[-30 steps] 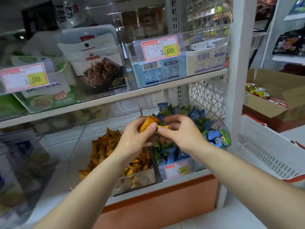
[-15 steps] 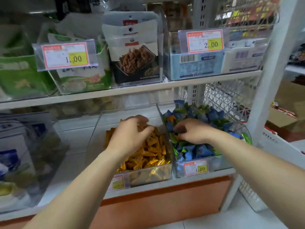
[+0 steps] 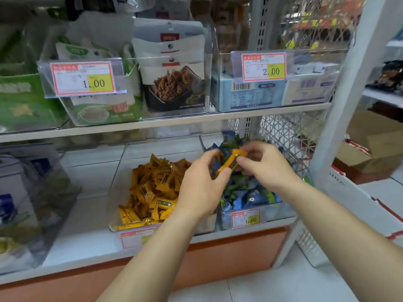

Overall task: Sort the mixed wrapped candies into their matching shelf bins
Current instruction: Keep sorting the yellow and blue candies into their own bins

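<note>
Two clear bins stand side by side on the lower shelf. The left bin holds a heap of orange wrapped candies. The right bin holds blue and green wrapped candies. Over the right bin's near left part, one orange candy is held between both hands. My left hand pinches its lower end with thumb and fingers. My right hand pinches its upper end.
An upper shelf just above carries clear bins of snack packs with price tags. A white shelf post rises at the right, with a white crate and cardboard boxes beyond it. More clear bins sit at the left.
Half a second ago my left hand was down in the orange bin and my right hand in the blue bin. Both hands now meet above the blue bin holding one orange candy.
</note>
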A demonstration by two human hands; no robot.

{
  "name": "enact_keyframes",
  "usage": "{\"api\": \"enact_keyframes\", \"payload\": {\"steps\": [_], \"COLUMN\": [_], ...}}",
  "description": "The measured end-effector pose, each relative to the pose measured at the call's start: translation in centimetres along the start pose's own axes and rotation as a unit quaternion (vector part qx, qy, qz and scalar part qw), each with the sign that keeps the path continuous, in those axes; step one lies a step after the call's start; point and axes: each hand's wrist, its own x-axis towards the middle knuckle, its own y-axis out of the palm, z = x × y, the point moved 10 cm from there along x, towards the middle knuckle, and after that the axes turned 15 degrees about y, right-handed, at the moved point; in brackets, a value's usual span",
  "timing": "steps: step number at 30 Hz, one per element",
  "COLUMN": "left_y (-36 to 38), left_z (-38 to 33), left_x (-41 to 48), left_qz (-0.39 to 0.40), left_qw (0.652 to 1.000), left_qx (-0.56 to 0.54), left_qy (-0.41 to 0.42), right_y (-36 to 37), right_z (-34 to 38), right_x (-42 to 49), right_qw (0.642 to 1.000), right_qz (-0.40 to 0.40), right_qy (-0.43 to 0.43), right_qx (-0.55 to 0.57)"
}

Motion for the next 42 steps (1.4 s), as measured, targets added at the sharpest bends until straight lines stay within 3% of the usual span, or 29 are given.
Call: {"api": "enact_keyframes", "payload": {"steps": [3,6,9,12,15,21,25,32,38,42], "left_y": [0.9,0.8,-1.1,-3.9,-4.7,-0.9,2.6,3.9,3.8,3.7], "left_z": [-2.1,-1.5,1.5,5.1,7.8,5.9,5.2,4.3,4.6,4.9], "left_x": [-0.9,-1.2,-0.5,-0.4,-1.2,-0.7,-1.3,-2.2,-1.6,-1.2], "left_qz": [-0.01,0.009,0.01,-0.007,0.025,0.03,0.066,0.074,0.057,0.056], "left_qw": [0.997,0.998,0.997,0.987,0.972,0.979,0.984,0.986,0.987,0.988], "left_qx": [-0.06,-0.007,0.079,0.151,0.21,0.192,0.153,0.148,0.144,0.135], "left_qy": [0.048,0.06,0.015,-0.049,-0.105,-0.066,-0.068,-0.034,-0.05,-0.058], "right_y": [0.9,0.4,-0.6,-0.3,-0.9,-1.6,0.5,2.4,3.2,2.8], "right_z": [-0.5,-2.4,-4.4,-4.9,-4.3,-3.1,-2.5,-6.1,-7.1,-7.1], "right_x": [-2.9,-4.1,-4.0,-2.7,-0.5,2.7,7.1,13.6,14.3,14.3], "right_qw": [0.993,0.992,0.998,0.991,0.974,0.952,0.938,0.849,0.843,0.867], "right_qz": [0.052,0.019,-0.059,-0.058,-0.08,-0.124,-0.059,0.048,0.092,0.094], "right_qy": [0.018,0.042,0.036,0.017,-0.018,-0.082,-0.079,-0.001,-0.012,-0.009], "right_qx": [0.104,0.118,-0.01,-0.123,-0.211,-0.267,-0.333,-0.526,-0.53,-0.489]}}
